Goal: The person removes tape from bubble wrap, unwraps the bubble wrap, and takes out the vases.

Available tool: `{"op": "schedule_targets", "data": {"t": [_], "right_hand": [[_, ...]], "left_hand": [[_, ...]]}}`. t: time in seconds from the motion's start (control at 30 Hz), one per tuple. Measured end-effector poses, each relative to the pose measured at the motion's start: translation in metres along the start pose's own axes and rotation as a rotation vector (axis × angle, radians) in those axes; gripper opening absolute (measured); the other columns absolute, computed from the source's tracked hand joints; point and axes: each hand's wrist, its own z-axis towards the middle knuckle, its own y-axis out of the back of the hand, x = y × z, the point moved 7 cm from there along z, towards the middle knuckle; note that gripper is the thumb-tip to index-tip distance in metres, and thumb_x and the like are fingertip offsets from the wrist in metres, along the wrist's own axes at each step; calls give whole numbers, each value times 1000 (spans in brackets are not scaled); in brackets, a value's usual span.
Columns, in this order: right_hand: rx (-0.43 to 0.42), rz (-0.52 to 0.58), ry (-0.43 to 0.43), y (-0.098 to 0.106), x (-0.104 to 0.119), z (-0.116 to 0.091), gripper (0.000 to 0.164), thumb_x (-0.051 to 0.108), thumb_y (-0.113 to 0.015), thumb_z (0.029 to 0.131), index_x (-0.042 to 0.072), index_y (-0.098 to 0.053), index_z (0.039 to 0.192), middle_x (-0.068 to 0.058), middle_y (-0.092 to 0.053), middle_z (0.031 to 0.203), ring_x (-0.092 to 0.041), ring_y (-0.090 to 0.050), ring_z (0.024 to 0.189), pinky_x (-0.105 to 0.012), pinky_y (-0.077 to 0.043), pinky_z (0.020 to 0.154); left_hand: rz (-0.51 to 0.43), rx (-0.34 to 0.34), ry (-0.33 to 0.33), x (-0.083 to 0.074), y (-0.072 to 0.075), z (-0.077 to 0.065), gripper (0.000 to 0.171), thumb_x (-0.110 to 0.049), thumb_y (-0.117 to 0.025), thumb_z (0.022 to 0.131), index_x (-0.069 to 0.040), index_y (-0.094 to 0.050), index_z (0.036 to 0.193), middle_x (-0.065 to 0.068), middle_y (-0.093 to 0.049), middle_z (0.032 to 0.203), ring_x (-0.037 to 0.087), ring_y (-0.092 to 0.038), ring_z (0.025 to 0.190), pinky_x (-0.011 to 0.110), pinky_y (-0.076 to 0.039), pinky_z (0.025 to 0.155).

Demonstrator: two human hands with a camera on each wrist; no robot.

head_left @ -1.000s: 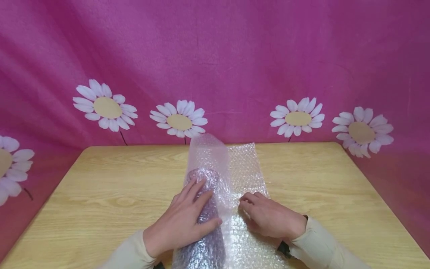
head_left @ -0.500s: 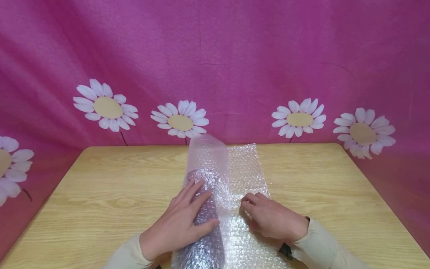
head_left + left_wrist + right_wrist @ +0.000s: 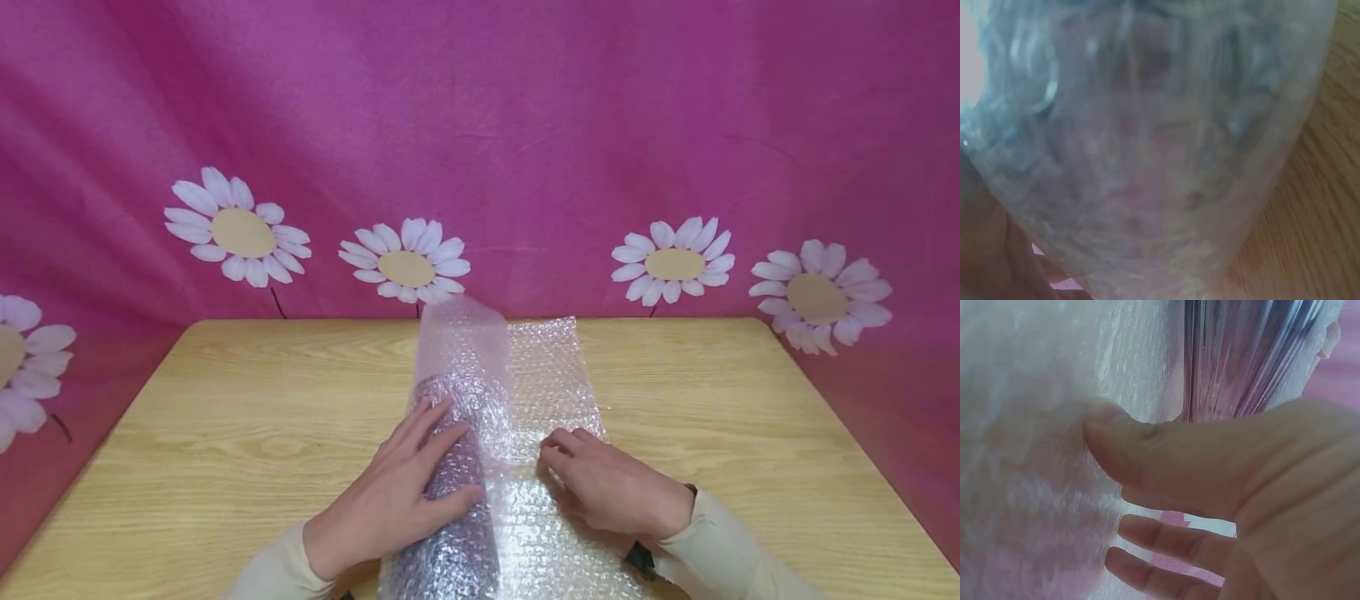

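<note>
A long, rounded purple item (image 3: pixel 457 550) lies wrapped in clear bubble wrap (image 3: pixel 547 383), pointing away from me. Its exact kind is hidden by the wrap; vertical ridges show on the dark item (image 3: pixel 1241 350) in the right wrist view. My left hand (image 3: pixel 393 500) rests on the wrapped item, fingers spread, thumb along its right side. My right hand (image 3: pixel 615 483) touches the flat part of the sheet to the right with its fingertips. In the right wrist view, the thumb and fingers (image 3: pixel 1166 540) reach fairly straight to the wrap. Blurred wrap (image 3: pixel 1147 156) fills the left wrist view.
A light wooden table (image 3: pixel 240 433) lies beneath everything. Behind it and at both sides hangs a pink cloth (image 3: pixel 525 150) printed with large white daisies (image 3: pixel 405 267). The loose far end of the wrap reaches the table's back edge.
My left hand and the wrapped item have shifted slightly left. My right hand has drifted a little right, still touching the sheet. The near part of the wrap lies slightly differently over the item.
</note>
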Motion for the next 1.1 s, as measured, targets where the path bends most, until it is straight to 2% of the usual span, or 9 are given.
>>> {"op": "schedule_targets", "data": {"t": [0.2,0.47,0.67,0.9,1.1], "right_hand": [[-16,-3,10,1,0,-1,21,9,-71,92,13,-66,113,0,-64,118,-16,-59,106,-34,-58,95],[-53,-23,39,1,1,-1,20,9,-71,92,12,-66,111,0,-64,116,-15,-59,105,-33,-58,93],[-60,-23,58,0,3,-2,18,9,-71,93,11,-65,109,-2,-65,116,-17,-61,106,-33,-59,94],[-4,-7,1,-2,0,-1,25,11,-73,93,11,-67,117,-2,-64,122,-17,-59,110,-36,-58,98],[-6,5,8,0,0,-1,22,9,-72,93,12,-67,115,-2,-64,122,-17,-59,111,-36,-58,98]], "left_hand": [[-2,9,14,3,1,0,77,-67,-60,94,-23,-48,156,0,-19,175,34,-11,164,68,-27,124],[-4,-13,-10,7,4,-3,77,-68,-59,95,-25,-45,157,-1,-17,176,36,-14,163,68,-31,121],[-26,21,51,16,1,-7,81,-71,-60,92,-30,-41,160,-9,-13,176,28,-12,164,64,-32,123],[-45,19,43,18,1,-8,78,-68,-59,95,-31,-39,160,-3,-17,176,33,-15,163,69,-34,120],[-51,33,52,21,3,-10,79,-68,-58,95,-32,-35,162,-4,-15,176,32,-16,163,66,-33,121]]}}
